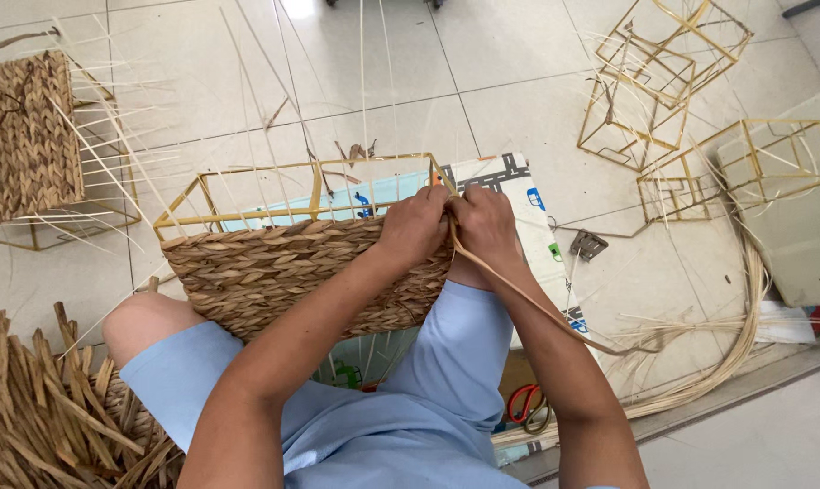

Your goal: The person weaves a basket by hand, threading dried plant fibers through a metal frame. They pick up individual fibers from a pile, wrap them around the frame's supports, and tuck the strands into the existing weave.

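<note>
Basket (274,272) half-woven on its yellow wire frame (247,181), resting across our lap.

We press our left hand (414,226) and right hand (487,226) together at the basket's top corner, both sets of fingers curled tight around a pale reed strand (537,308) that trails past our right forearm. Red-handled scissors (528,403) lie by our knee; empty wire frames (663,81) sit well apart on the tiled floor (510,54).
</note>
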